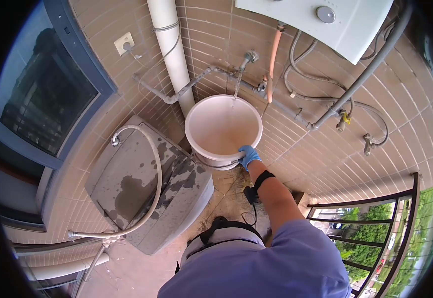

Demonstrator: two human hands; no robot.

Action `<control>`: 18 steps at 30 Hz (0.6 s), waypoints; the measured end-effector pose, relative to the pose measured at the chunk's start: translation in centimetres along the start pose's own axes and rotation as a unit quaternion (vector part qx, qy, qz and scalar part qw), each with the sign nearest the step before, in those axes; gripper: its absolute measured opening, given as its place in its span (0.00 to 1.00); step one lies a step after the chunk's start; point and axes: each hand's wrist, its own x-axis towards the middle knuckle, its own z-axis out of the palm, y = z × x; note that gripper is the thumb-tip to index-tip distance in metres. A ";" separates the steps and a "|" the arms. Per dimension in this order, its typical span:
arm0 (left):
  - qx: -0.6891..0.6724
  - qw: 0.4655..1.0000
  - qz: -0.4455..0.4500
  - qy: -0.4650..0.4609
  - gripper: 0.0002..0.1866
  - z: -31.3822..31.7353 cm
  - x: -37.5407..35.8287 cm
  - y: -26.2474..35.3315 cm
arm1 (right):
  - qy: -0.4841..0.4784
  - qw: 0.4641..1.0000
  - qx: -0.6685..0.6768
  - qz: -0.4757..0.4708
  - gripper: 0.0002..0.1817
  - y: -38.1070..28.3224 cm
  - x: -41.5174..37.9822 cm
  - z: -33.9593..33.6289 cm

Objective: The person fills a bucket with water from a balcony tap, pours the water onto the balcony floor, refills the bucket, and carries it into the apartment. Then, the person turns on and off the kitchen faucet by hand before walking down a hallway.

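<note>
My right hand [248, 156], in a blue glove, grips the near right rim of a large pale bucket [195, 119]. Water runs from a wall tap [249, 57] in a thin stream [237, 88] into the bucket, which is tilted a little and holds some brownish water at its bottom. A black strap [263, 178] goes round my right forearm. My left hand does not show in the view.
A grey washing machine [137, 191] with wet patches and a pale hose [157, 184] stands at the left. A white water heater [320, 25], pipes [172, 54] and hoses hang on the tiled wall. Metal railings [360, 241] are at the right.
</note>
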 end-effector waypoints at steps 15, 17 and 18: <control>0.020 1.000 0.016 -0.003 0.15 -0.3 -0.8 0.7 | -0.042 0.998 -0.033 -0.016 0.21 -0.7 -1.0 -1.1; 0.018 1.000 0.018 -0.001 0.16 -0.4 -1.0 0.3 | -0.037 0.998 -0.044 -0.013 0.21 -1.0 -0.8 -1.1; 0.017 1.000 0.019 -0.001 0.16 -0.5 -1.1 0.2 | -0.030 0.998 -0.053 -0.013 0.21 -1.1 -0.8 -1.1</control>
